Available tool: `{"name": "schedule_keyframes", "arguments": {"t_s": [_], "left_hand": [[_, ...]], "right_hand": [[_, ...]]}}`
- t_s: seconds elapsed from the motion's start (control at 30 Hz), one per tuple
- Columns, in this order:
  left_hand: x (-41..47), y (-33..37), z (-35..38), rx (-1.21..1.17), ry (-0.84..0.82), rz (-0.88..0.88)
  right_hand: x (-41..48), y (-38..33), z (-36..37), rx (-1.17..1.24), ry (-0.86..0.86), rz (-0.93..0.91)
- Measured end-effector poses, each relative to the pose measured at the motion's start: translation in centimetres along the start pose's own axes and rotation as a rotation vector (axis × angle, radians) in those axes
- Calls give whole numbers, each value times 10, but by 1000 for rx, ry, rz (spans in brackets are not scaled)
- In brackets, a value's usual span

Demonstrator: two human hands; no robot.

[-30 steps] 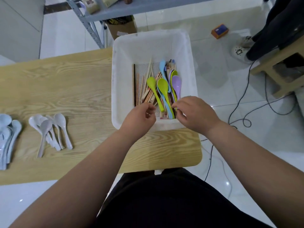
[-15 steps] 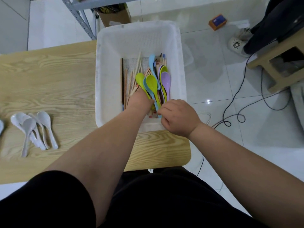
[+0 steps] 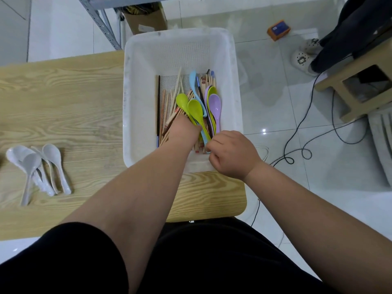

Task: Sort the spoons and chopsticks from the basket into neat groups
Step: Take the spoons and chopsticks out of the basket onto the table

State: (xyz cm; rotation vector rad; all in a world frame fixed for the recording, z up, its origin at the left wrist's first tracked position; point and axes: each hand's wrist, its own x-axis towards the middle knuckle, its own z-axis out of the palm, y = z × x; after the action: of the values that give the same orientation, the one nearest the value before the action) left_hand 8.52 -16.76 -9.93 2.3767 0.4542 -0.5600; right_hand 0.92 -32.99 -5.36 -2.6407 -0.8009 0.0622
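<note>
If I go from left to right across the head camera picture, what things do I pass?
pale spoons → white basket → black chopstick → green spoons → purple spoon → orange box → wooden stool

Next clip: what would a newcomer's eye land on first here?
The bright bundle of coloured spoons, green, purple and blue, lying on pale chopsticks in the white basket at the right end of the table. Both hands meet there: the left hand reaches in among the handles, the right hand pinches their near ends. A group of white spoons lies toward its left end.
</note>
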Motion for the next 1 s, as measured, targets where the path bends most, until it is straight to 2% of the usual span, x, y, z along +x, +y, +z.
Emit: {"name": "schedule_keyframes", "arguments": {"t_s": [0.27,0.4,0.53,0.6,0.77,0.9,1.0], "left_hand": [[5,-9,-16,-76,-103,20],[-1,-36,-34,-155,-115,-5],[-11,-65,-52,-254,-150,-15],[-17,-72,-60,-330,-176,-32],[-21,-77,-71,-525,-246,-80],[-24,-80,-74,-542,-280,-42],[-32,-78,-78,-565,-274,2]], "right_hand": [[4,-5,-2,-60,-111,66],[27,-19,7,-38,-143,300],[66,-21,25,-119,-372,567],[79,-19,35,-135,-430,655],[92,-16,49,-136,-427,776],[90,-16,48,-100,-457,854],[84,-19,39,-15,-353,836]]}}
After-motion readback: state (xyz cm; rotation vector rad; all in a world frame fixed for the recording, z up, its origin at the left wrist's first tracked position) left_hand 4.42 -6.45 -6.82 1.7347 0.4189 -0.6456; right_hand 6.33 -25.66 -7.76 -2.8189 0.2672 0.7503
